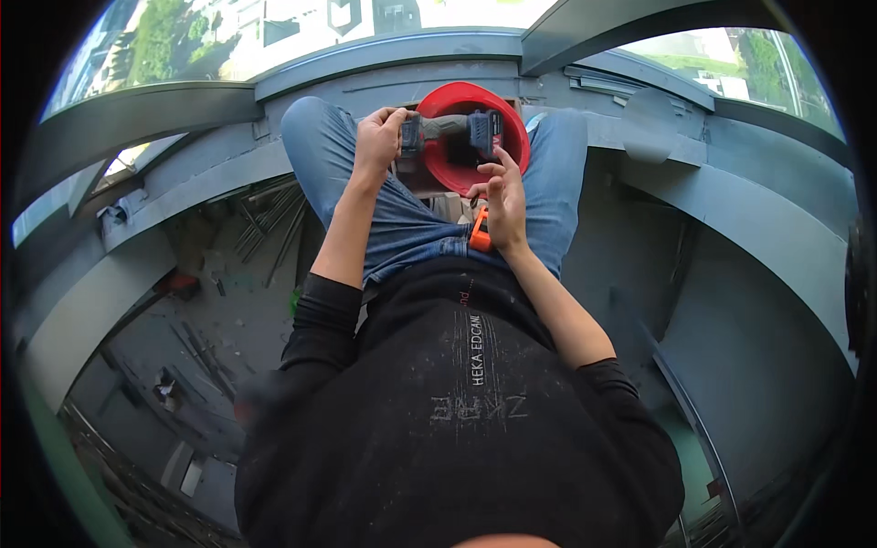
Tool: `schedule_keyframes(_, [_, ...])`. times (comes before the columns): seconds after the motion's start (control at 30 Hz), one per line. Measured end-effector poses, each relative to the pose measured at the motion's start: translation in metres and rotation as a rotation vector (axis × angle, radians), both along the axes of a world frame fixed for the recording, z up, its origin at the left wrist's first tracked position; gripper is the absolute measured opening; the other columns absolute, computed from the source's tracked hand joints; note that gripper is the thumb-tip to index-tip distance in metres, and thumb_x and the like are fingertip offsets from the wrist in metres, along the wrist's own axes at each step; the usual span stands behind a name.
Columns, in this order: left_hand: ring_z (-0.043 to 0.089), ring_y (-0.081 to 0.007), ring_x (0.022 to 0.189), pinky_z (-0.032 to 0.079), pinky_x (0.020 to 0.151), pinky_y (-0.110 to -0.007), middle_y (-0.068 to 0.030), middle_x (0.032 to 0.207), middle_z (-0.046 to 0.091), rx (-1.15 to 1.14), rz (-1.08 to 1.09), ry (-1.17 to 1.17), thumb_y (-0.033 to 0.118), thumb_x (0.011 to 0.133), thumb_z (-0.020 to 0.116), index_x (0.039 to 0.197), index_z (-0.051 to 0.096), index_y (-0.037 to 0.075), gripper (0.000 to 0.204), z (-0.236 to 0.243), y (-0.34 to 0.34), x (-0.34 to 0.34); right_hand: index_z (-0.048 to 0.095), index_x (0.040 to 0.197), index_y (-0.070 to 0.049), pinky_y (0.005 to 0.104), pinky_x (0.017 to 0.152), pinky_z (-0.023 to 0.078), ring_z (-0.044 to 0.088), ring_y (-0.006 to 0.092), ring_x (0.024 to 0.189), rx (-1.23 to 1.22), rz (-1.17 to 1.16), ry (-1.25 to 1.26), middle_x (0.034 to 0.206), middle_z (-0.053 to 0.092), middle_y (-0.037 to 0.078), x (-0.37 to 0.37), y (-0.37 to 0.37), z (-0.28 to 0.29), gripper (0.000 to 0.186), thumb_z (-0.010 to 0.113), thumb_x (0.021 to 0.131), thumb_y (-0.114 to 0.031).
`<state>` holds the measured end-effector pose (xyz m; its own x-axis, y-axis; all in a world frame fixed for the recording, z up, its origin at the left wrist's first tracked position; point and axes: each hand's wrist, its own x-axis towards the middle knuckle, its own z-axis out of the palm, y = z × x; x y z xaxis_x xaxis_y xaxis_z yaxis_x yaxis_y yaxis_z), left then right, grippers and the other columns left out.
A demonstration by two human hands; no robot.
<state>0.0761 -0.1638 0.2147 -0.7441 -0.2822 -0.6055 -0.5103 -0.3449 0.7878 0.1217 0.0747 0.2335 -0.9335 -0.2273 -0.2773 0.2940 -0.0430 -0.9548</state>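
Well, two bare hands meet around one cordless drill point(445, 126), which lies crosswise toward twelve o'clock. At eleven, the left hand point(376, 146) grips its head end; at one, the right hand point(504, 208) has its fingers loosely bent beside the single battery point(485, 135), and whether they pinch anything cannot be told. One red round container point(461, 94) sits at twelve between two denim-clad knees, beneath the drill, its shadowed contents unclear. One orange object point(480, 230) is near the right wrist. Several metal strips point(274, 219) lie toward ten.
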Motion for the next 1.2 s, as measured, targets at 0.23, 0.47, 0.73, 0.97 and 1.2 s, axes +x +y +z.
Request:
schedule_keyframes(0.23, [0.031,-0.0027,0.048,0.024,0.043,-0.019,0.0066,0.061,0.041,-0.105,-0.016,0.001,0.016,0.102,0.057,0.099,0.068,0.002,0.018,0.035,0.012,0.020,0.067,0.107,0.001,0.0243,0.055,0.045,0.058,0.0118,0.060,0.054,-0.061,-0.037,0.072,0.062,0.005,-0.058,-0.001,-0.010,0.040,0.057,0.105,-0.037])
schedule_keyframes(0.47, [0.030,-0.0026,0.048,0.023,0.043,-0.019,0.0069,0.061,0.040,-0.126,-0.048,0.031,0.016,0.102,0.057,0.099,0.068,0.003,0.017,0.037,0.029,0.026,0.073,0.089,-0.005,0.0316,0.053,0.045,0.057,0.0168,0.054,0.293,0.333,0.639,0.071,0.070,0.006,-0.088,-0.042,-0.067,0.016,0.072,0.093,-0.020])
schedule_keyframes(0.73, [0.030,-0.0025,0.048,0.023,0.043,-0.019,0.0069,0.060,0.039,-0.203,-0.070,0.010,0.016,0.101,0.058,0.100,0.068,0.002,0.017,0.051,0.034,0.042,0.074,0.086,-0.003,0.0329,0.053,0.044,0.056,0.0172,0.054,0.232,0.545,0.439,0.068,0.068,0.007,-0.076,-0.050,-0.098,0.026,0.073,0.094,-0.028])
schedule_keyframes(0.97, [0.043,-0.0066,0.051,0.033,0.046,-0.020,0.0008,0.064,0.054,-0.318,-0.375,-0.222,0.020,0.096,0.068,0.100,0.069,0.000,0.021,0.036,0.048,0.046,0.073,0.089,-0.001,0.0229,0.051,0.042,0.052,0.0093,0.051,-0.020,0.272,0.054,0.063,0.063,0.002,-0.092,-0.050,-0.099,0.036,0.069,0.099,-0.035])
schedule_keyframes(1.2, [0.072,-0.0336,0.079,0.057,0.074,-0.040,-0.0207,0.088,0.073,-0.895,-0.793,-0.067,0.038,0.084,0.078,0.105,0.067,-0.005,0.049,0.011,0.087,0.037,0.073,0.093,-0.001,0.0220,0.054,0.044,0.058,0.0094,0.055,-0.279,0.048,-0.215,0.061,0.061,0.003,-0.102,-0.053,-0.090,0.041,0.064,0.102,-0.040])
